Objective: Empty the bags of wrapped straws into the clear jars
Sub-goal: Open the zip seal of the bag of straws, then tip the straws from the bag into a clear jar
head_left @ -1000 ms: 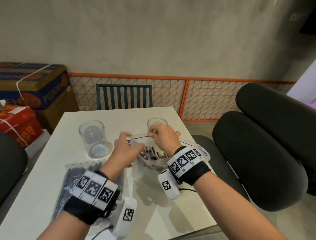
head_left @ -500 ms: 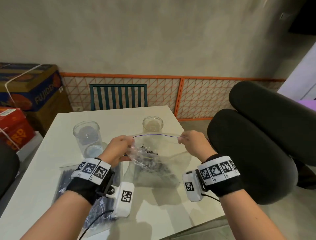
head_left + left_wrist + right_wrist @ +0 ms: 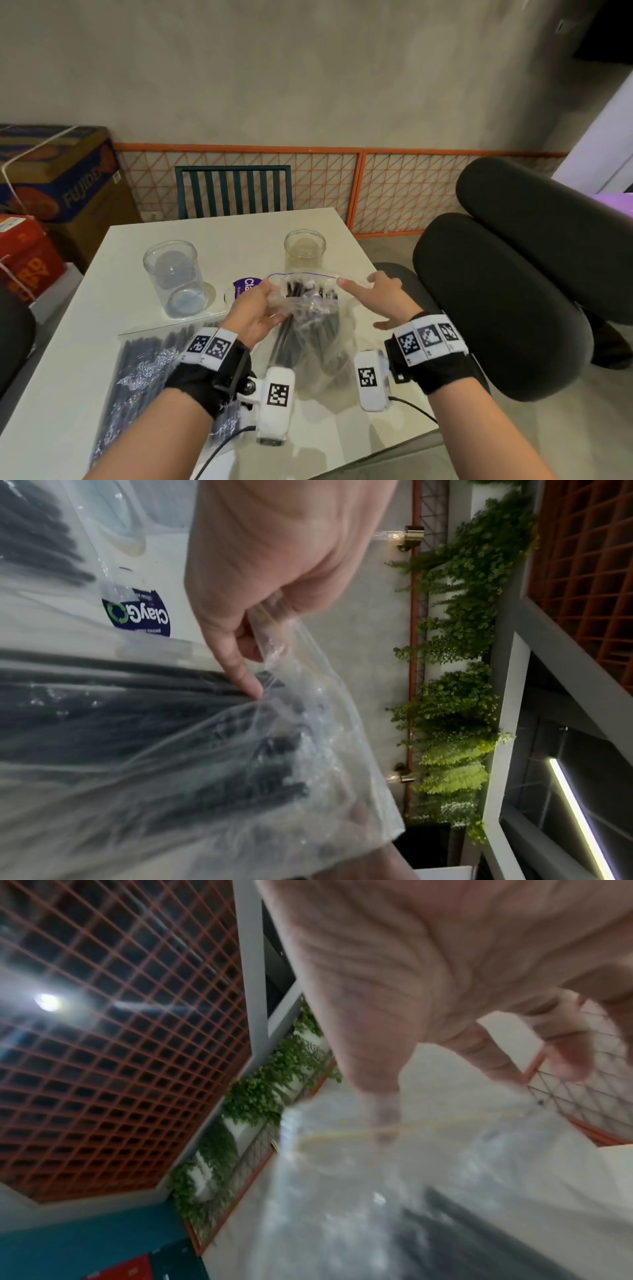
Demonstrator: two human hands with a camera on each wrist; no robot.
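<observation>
An open clear zip bag of dark wrapped straws (image 3: 310, 329) stands upright over the table's near middle. My left hand (image 3: 265, 305) pinches its left rim; the left wrist view shows thumb and fingers of the left hand (image 3: 253, 653) curled on the plastic of the bag (image 3: 240, 750). My right hand (image 3: 373, 298) hovers at the right rim with fingers spread, its index tip touching the zip edge. Two clear jars hold nothing: a wide jar (image 3: 174, 277) at left and a smaller jar (image 3: 305, 250) behind the bag. A second bag of straws (image 3: 144, 373) lies flat at left.
A round lid with a purple label (image 3: 245, 287) lies between the jars. A teal chair (image 3: 234, 192) stands behind the white table (image 3: 239, 233). Black cushioned seats (image 3: 496, 294) crowd the right side. Cardboard boxes (image 3: 58, 171) are stacked at the far left.
My right hand has released its pinch on the zip rim and spread its fingers. The left hand turned palm-up, still holding the bag, whose mouth now gapes open.
</observation>
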